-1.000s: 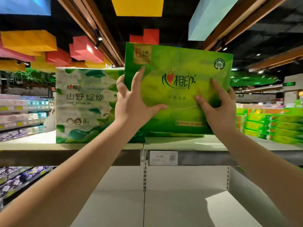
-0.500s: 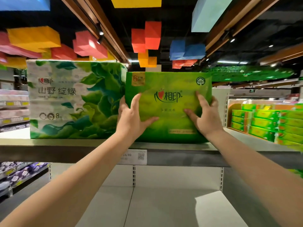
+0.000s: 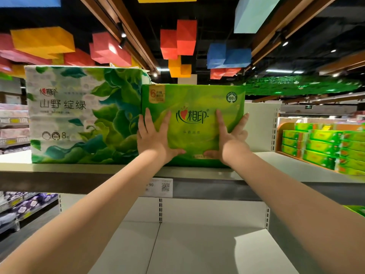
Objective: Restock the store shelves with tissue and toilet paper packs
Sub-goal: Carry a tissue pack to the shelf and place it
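A bright green tissue pack point(image 3: 194, 107) stands upright on the top shelf point(image 3: 286, 167), its left edge against a larger white-and-green leaf-printed pack point(image 3: 83, 115). My left hand point(image 3: 153, 137) lies flat on the green pack's front at its lower left, fingers straight and spread. At the lower right of that front my right hand point(image 3: 230, 138) presses flat with straight fingers, and its outer fingers reach past the pack's right edge. Both thumbs point inward along the bottom of the pack.
A price tag with a QR code point(image 3: 161, 187) hangs on the shelf edge below the pack. The lower shelf point(image 3: 197, 248) is bare white. Stacked green packs point(image 3: 324, 149) fill a display at the right. Other shelves with pale and purple packs point(image 3: 21, 208) run along the left.
The green pack has come down from the air and slid back onto the top shelf beside the leaf-printed pack. Both hands shifted from gripping its sides to lying flat on its front.
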